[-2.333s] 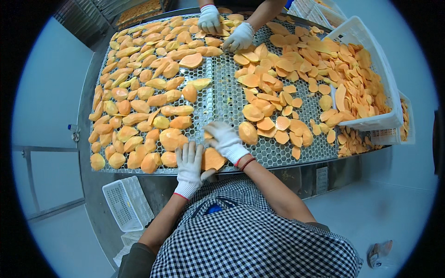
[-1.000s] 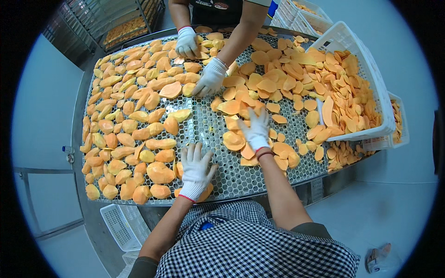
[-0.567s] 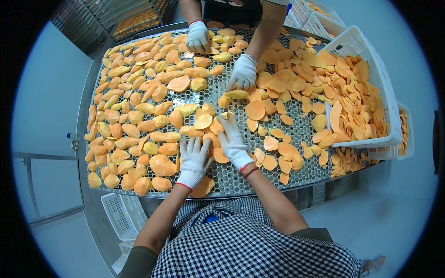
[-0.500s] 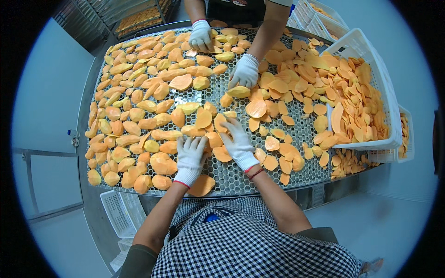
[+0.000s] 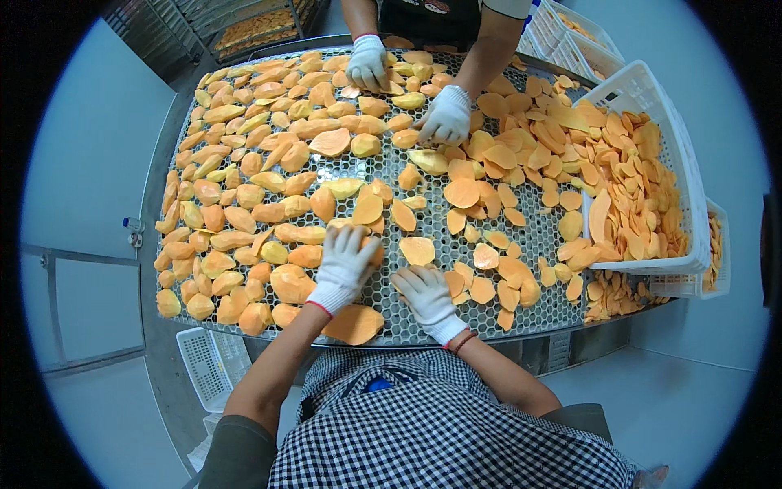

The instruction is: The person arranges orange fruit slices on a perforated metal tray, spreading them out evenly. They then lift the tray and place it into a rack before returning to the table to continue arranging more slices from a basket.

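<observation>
My left hand, in a white knit glove with a red cuff, is curled over an orange slice that shows beside its fingers. My right hand, gloved the same way, lies low over the mesh with fingers stretched out. Its fingertips meet the lower edge of a broad orange slice. Under my left wrist sits a larger flat slice. All these slices rest on a tray with a honeycomb mesh; whether they are fruit or root vegetable I cannot tell.
Across the tray a co-worker's two gloved hands handle slices. Rows of slices cover the left side; loose ones are scattered right. A white crate heaped with slices tilts at the right edge. Racks stand behind, and a white basket sits below left.
My right hand has drawn back toward me, and a broad slice now lies just beyond its fingertips. My left hand has shifted slightly right, over a slice. The co-worker's near hand has pulled back.
</observation>
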### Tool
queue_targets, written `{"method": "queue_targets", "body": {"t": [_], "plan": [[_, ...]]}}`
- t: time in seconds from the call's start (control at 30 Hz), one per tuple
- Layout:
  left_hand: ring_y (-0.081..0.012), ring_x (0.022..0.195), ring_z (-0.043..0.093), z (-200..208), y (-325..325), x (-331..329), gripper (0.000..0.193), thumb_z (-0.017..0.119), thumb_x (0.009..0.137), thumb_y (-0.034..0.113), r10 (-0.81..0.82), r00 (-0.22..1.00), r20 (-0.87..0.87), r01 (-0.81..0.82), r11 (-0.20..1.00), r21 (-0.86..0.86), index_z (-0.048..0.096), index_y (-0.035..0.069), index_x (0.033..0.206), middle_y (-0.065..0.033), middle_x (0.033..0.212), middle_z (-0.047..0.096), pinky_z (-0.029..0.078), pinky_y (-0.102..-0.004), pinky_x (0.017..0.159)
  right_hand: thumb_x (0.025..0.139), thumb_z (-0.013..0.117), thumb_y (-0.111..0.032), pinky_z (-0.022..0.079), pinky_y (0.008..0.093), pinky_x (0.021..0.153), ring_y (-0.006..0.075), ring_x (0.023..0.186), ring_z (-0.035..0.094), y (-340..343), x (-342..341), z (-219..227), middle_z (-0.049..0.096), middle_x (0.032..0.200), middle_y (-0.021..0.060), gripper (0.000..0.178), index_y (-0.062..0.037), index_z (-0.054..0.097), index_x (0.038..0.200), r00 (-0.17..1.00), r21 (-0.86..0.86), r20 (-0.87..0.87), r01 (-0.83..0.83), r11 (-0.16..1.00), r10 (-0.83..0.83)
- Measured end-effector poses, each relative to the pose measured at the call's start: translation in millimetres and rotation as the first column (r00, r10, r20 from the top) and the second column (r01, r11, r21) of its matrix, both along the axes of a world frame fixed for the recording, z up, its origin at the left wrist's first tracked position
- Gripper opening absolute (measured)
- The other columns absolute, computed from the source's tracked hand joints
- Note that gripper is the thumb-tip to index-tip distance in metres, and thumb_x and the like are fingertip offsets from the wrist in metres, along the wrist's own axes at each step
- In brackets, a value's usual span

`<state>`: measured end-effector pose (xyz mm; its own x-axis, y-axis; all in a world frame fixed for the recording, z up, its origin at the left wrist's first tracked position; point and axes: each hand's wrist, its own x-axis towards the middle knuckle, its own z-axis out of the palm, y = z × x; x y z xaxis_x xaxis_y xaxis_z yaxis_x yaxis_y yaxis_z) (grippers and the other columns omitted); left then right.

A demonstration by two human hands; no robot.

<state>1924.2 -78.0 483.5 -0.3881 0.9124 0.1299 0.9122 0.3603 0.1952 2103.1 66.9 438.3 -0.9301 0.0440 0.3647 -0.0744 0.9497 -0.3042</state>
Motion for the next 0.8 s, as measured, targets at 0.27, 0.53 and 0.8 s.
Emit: {"method": "queue_targets", "body": {"t": [0.27,0.53,0.8], "plan": [[-0.0389,0.132,0.041,-10.0,-13.4,-15.5,0.059,0.066,0.089,0.023,0.186,0.983,-0.004,-0.185,0.978,0.099,0.045,0.013,0.143,-0.0209,0.137,0.046,0.027,-0.0538,0.113,0.082,0.071,-0.029,0.032,0.0541,0.112,0.0332,0.129,0.048,-26.7,-52.4,11.8,0.054,0.138,0.0126,0.050,-0.0119,0.059,0.127,0.998,-0.097,-0.008,-0.055,0.994,0.054],[-0.0332,0.107,0.060,-19.4,49.7,-52.5,0.046,0.069,0.087,0.024,0.167,0.985,-0.032,-0.169,0.983,-0.067,0.055,0.009,0.128,-0.0136,0.115,0.062,0.047,-0.0433,0.093,0.087,0.069,-0.038,0.036,0.0509,0.109,0.0386,0.132,0.044,34.8,-101.4,-5.2,0.046,0.144,0.0178,0.062,-0.0136,0.050,0.141,0.945,-0.325,0.225,0.302,0.896,-0.236],[-0.0135,0.062,0.059,28.0,44.0,-136.8,0.035,0.064,0.091,0.032,0.414,0.471,0.779,-0.573,0.815,-0.087,0.068,0.000,0.103,-0.0073,0.077,0.065,0.052,-0.0333,0.063,0.080,0.074,-0.039,0.031,0.0535,0.111,0.0406,0.136,0.038,8.3,-81.0,-3.3,0.040,0.147,0.0213,0.074,-0.0098,0.044,0.141,0.949,-0.068,0.151,0.289,0.955,-0.276]]}}
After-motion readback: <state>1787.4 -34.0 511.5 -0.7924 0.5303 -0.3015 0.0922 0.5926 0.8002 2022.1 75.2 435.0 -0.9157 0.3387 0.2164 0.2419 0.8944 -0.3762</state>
